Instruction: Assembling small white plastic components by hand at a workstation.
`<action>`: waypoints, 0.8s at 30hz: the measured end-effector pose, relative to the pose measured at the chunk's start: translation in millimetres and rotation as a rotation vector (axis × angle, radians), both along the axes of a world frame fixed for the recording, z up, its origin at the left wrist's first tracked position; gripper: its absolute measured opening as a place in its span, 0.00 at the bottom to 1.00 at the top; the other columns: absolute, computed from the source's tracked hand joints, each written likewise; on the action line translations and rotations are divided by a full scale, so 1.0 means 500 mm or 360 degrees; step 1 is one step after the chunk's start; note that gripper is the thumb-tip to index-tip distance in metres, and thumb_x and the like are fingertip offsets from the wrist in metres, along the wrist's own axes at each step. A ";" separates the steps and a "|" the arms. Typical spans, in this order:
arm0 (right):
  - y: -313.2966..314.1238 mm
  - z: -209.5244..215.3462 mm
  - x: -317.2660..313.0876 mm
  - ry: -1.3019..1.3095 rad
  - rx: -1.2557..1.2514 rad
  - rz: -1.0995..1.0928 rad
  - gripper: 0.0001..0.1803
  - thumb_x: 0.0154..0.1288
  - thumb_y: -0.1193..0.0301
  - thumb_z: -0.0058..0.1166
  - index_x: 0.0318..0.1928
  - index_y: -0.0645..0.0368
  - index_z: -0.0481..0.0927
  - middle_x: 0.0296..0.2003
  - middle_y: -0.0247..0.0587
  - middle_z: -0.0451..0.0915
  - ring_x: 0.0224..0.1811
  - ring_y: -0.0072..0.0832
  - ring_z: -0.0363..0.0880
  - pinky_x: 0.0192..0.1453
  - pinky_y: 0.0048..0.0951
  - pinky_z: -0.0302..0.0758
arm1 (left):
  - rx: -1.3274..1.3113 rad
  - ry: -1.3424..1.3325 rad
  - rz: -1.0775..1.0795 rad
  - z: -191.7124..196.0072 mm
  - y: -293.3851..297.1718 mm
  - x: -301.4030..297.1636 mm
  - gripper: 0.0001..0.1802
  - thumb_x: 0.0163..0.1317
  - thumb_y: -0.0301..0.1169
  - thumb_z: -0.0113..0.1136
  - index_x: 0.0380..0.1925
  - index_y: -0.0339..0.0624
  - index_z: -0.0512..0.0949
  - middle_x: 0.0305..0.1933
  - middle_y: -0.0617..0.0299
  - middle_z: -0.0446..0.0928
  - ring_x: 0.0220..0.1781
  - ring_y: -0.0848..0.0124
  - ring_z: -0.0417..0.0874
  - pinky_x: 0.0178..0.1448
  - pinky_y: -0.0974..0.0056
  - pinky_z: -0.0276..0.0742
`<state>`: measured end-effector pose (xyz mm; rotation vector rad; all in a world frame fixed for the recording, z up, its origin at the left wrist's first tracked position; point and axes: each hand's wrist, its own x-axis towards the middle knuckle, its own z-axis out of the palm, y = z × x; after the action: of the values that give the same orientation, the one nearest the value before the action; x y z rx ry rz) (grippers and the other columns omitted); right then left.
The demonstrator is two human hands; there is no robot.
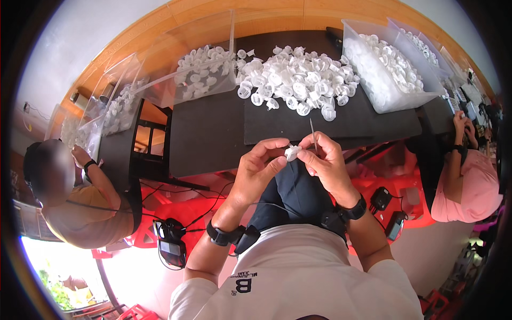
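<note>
A small white plastic part (292, 153) is pinched between my two hands, just off the table's near edge and above my lap. My left hand (260, 166) grips it from the left with thumb and forefinger. From the other side, my right hand (329, 162) holds it with thumb and fingertips. A thin metal tool (312, 129) sticks up from between my right fingers; its lower end is hidden by the hand. Beyond my hands, a large heap of similar white plastic parts (298, 80) lies on the dark table (208, 133).
Clear bins of white parts stand at the back left (186, 85) and back right (381, 101). One person (88, 208) works at the left, another (466, 186) at the right. Red stools (184, 205) and black cables are below the table.
</note>
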<state>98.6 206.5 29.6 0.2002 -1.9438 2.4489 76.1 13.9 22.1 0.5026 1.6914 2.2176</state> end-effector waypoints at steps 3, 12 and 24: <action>0.003 0.007 0.005 0.0067 0.0232 0.0026 0.04 0.67 0.76 0.60 0.38 0.61 0.78 0.30 0.28 0.78 0.21 0.08 0.66 0.22 0.15 0.63 | -0.0021 0.0032 0.0028 0.033 0.000 0.012 0.22 0.67 0.23 0.62 0.60 0.33 0.73 0.55 0.58 0.79 0.58 0.71 0.78 0.64 0.64 0.74; 0.015 0.041 0.011 0.0157 0.0576 0.0027 0.03 0.66 0.77 0.60 0.38 0.64 0.80 0.29 0.26 0.79 0.29 0.09 0.72 0.31 0.16 0.68 | -0.0069 -0.0098 -0.0134 0.033 -0.011 0.008 0.18 0.65 0.20 0.62 0.55 0.32 0.76 0.53 0.56 0.80 0.57 0.70 0.80 0.63 0.64 0.76; 0.004 0.059 0.018 0.0026 -0.0023 -0.0066 0.08 0.71 0.70 0.59 0.40 0.63 0.81 0.24 0.27 0.76 0.19 0.08 0.64 0.20 0.15 0.59 | 0.0529 -0.0351 -0.0109 0.025 0.032 0.024 0.19 0.63 0.20 0.65 0.54 0.37 0.75 0.53 0.59 0.78 0.56 0.70 0.80 0.63 0.63 0.77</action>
<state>107.8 208.4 59.1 0.1768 -1.9032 2.4272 88.1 30.0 34.6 0.3672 1.1872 2.4130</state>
